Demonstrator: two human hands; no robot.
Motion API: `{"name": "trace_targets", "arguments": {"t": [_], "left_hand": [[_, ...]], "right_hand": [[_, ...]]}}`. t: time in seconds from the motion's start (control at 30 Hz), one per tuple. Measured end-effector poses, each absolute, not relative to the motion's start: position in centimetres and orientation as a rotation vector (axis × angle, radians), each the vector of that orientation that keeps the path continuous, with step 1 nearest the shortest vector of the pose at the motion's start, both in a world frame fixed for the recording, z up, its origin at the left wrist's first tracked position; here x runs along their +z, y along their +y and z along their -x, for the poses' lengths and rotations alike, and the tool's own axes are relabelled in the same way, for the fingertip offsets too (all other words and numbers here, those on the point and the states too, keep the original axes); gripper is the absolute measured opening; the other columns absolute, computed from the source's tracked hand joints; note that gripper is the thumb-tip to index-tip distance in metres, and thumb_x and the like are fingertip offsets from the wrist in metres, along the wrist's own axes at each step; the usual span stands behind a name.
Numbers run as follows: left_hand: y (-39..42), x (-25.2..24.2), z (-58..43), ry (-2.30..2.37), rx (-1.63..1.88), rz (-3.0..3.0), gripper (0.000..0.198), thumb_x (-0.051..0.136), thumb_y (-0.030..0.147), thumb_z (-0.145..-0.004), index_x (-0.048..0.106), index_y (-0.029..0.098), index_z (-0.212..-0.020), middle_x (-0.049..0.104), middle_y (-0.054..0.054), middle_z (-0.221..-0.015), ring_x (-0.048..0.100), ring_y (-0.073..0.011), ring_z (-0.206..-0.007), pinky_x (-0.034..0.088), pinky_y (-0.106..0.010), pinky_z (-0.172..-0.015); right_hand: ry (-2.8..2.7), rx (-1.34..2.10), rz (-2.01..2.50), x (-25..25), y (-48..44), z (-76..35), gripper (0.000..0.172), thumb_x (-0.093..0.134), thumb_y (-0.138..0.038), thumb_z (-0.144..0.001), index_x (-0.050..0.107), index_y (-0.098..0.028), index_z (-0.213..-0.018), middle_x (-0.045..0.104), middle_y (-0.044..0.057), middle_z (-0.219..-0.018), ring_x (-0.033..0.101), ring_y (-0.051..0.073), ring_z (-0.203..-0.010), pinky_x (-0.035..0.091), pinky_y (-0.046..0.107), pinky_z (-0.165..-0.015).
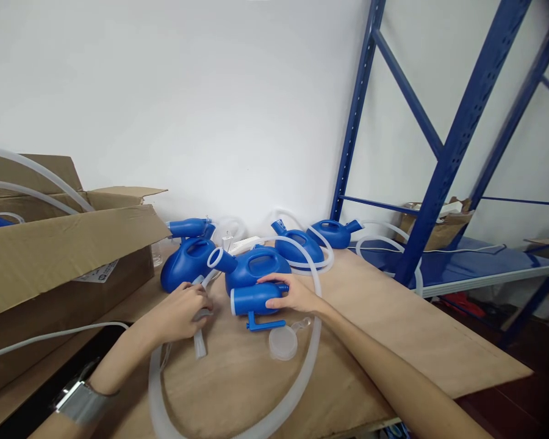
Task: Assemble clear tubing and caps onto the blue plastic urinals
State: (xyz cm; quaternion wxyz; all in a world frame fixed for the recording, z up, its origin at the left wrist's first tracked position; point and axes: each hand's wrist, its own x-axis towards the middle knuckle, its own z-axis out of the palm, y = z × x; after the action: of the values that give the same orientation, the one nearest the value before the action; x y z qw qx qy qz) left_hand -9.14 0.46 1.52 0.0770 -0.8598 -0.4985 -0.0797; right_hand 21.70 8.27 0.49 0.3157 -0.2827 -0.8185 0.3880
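Observation:
My right hand (pixel 297 295) is closed around the narrow end of a blue plastic cylinder (pixel 249 300), which has a white rim and a small L-shaped arm under it. My left hand (pixel 186 311) has its fingers curled round a translucent plastic piece (pixel 200 346) that sticks out below them; its full shape is hidden. Directly behind the cylinder is a blue jug (pixel 260 266) with a built-in handle and a white-rimmed spout tilted left. A clear round cap (pixel 283 342) lies in front of the cylinder. A thick translucent hose (pixel 297 390) loops across the table around both hands.
More blue jugs stand along the wall, one at left (pixel 185 267), others at right (pixel 297 247) and far right (pixel 333 234). An opened cardboard box (pixel 68 259) rises at the left. A blue metal rack (pixel 443 158) borders the brown tabletop (pixel 393 329) on the right.

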Motion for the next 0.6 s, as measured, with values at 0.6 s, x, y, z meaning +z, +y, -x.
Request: {"name": "trace_targets", "arguments": {"t": [0.6], "left_hand": [[0.7,1.4,5.3,-2.035,-1.488,2.368,0.041,0.043,0.058,-0.092,0.065,0.022,-0.093,0.073,-0.003,-0.093,0.065,-0.0242,-0.087,0.046,-0.033,-0.079]], "right_hand": [[-2.068,1.230,0.554,0.2,8.9,-21.9,0.068,0.092,-0.054,-0.056,0.070,-0.022,-0.111,0.069,0.007,-0.116,0.061,0.031,-0.115,0.046,0.046,-0.101]]}}
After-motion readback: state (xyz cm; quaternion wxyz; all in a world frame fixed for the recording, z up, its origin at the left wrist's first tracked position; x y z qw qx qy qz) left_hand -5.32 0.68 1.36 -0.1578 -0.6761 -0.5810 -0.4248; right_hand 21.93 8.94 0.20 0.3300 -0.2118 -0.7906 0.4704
